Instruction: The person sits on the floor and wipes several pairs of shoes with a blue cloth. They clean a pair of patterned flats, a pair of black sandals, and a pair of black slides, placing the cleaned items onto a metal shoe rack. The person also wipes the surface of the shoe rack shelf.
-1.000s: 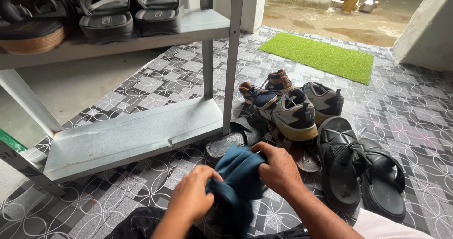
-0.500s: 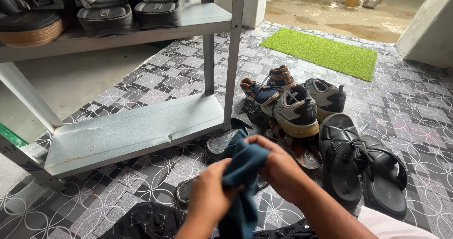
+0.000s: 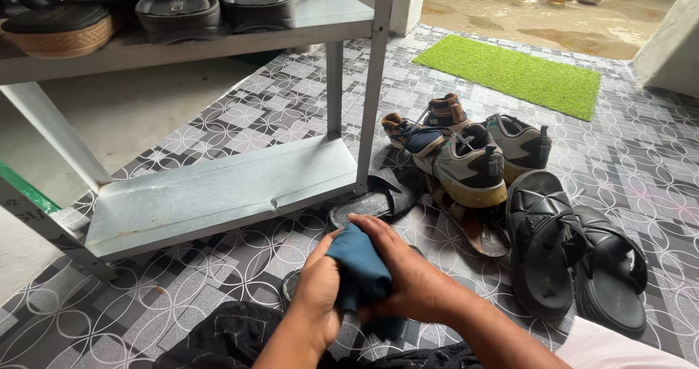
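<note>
Just in front of the low grey metal shoe rack, over the patterned grey floor tiles, both of the person's hands are bunched around a dark teal cloth. Left hand curls its fingers closed on the near side of the cloth, and right hand wraps over it from the far side, fingers folded tight, so the cloth is squeezed into a wad between the two palms with a tail hanging below. To the right of the rack's front post lies a heap of footwear: a grey sneaker with a tan sole on top, a second grey sneaker beside it, and a small blue and brown child's shoe behind. Further right from the rack sits a pair of black strapped sandals, side by side. On the rack's upper shelf stand grey sandals. Beyond the rack, toward the doorway, lies a bright green turf mat.
</note>
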